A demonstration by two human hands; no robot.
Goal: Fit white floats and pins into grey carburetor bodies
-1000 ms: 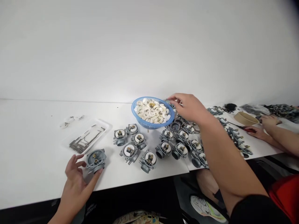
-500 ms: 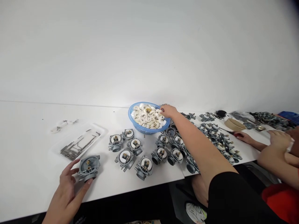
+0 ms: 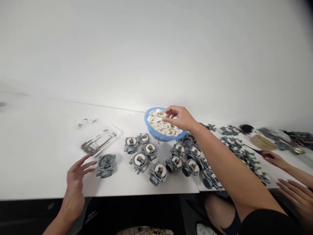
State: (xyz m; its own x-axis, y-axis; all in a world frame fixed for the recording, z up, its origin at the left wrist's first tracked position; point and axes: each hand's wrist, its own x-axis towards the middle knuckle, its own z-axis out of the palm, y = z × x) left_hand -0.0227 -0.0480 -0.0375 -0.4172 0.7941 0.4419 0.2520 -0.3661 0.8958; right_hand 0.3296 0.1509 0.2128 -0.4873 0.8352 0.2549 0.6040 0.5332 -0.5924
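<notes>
Right hand (image 3: 179, 118) at the blue basket (image 3: 147, 124), fingers curled over white floats (image 3: 158, 123); can't tell if one is gripped. Left hand (image 3: 75, 180) loose, fingers spread, beside floatless carburetor (image 3: 106, 165) on table (image 3: 44, 156). Step, likely: picking a float. Next move calls for a fine pinch.

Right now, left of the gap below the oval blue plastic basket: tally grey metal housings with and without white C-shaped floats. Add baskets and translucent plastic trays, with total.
Grey metal housings with white C-shaped floats: 5
Grey metal housing without float: 1
Oval blue plastic basket: 1
Translucent plastic tray: 1
Total: 8
</notes>
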